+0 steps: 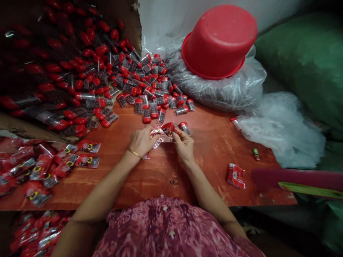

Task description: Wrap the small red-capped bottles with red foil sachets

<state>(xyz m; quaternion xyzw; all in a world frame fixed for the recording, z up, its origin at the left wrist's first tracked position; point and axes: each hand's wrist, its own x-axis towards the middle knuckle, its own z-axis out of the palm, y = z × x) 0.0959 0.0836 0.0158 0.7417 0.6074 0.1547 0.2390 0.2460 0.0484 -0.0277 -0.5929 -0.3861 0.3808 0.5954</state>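
Both my hands meet over the middle of the reddish table (150, 182). Between them is a red printed plastic wrapper (168, 127), partly clear. My left hand (143, 142) pinches its left side, and a bracelet circles that wrist. The fingers of my right hand (183, 142) are closed on its right end. More clear and red film lies under the hands; whether it is separate I cannot tell. Just behind my right hand lies a small clear bottle (184, 127) with a red cap and dark contents. Several similar bottles (154, 110) lie beyond my hands.
A large heap of red-capped bottles (88, 71) spills from a cardboard box at left. Filled red packets (64, 160) lie in front of it. A red tub (219, 43) sits upside down on a plastic sack (222, 92). Flat wrappers (236, 175) lie at right.
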